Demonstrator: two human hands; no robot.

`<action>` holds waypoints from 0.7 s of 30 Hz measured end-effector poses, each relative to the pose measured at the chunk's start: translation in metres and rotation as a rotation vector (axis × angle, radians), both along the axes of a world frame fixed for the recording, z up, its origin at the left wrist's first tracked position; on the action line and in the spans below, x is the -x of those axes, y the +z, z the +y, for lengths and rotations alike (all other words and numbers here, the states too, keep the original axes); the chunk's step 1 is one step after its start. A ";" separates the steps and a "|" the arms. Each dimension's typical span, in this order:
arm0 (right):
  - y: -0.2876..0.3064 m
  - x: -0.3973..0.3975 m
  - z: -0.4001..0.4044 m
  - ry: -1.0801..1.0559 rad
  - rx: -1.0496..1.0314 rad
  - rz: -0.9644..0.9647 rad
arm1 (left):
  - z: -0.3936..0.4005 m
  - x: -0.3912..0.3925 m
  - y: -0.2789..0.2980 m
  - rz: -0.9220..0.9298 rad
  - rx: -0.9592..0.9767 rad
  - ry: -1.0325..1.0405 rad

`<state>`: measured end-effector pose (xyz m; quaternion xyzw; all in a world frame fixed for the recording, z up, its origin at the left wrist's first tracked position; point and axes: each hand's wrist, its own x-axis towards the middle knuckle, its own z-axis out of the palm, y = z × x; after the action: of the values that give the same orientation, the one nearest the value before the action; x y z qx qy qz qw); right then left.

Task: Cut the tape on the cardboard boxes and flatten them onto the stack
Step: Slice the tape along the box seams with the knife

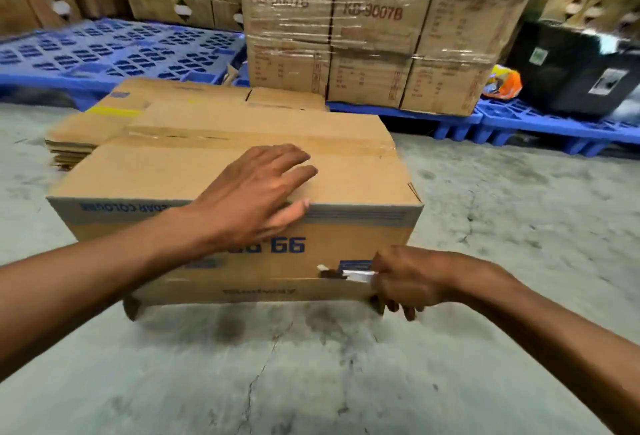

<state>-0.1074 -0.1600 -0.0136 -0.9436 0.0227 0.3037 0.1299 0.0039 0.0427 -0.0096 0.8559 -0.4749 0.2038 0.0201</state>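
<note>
The right hand (403, 280) is curled round a small cutter (349, 275), its blade against the near side of the cardboard box (194, 175) on the concrete floor (311, 382). The left hand (258, 192) lies flat, fingers spread, on the box's taped top. Just behind sits the stack of flattened boxes (86, 133); farther back, shrink-wrapped cartons (374, 29) stand on blue pallets (114, 50).

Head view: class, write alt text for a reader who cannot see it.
A left hand presses flat on a taped cardboard box while the right hand holds a small cutter against its front. Flattened cardboard is stacked behind.
</note>
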 end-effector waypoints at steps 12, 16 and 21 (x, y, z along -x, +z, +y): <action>0.060 -0.068 -0.018 -0.730 -0.380 -0.507 | 0.046 -0.035 -0.009 0.391 -0.028 0.226; 0.066 -0.043 -0.001 -0.691 -0.510 -0.384 | 0.049 -0.038 0.006 0.434 0.112 0.194; 0.072 -0.038 0.015 -0.531 -0.456 -0.424 | 0.035 -0.034 0.002 0.433 0.114 0.273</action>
<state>-0.0695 -0.1452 0.0587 -0.8937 0.1703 0.0558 0.4113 0.0376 0.0772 -0.0074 0.9331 -0.3275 0.0431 0.1420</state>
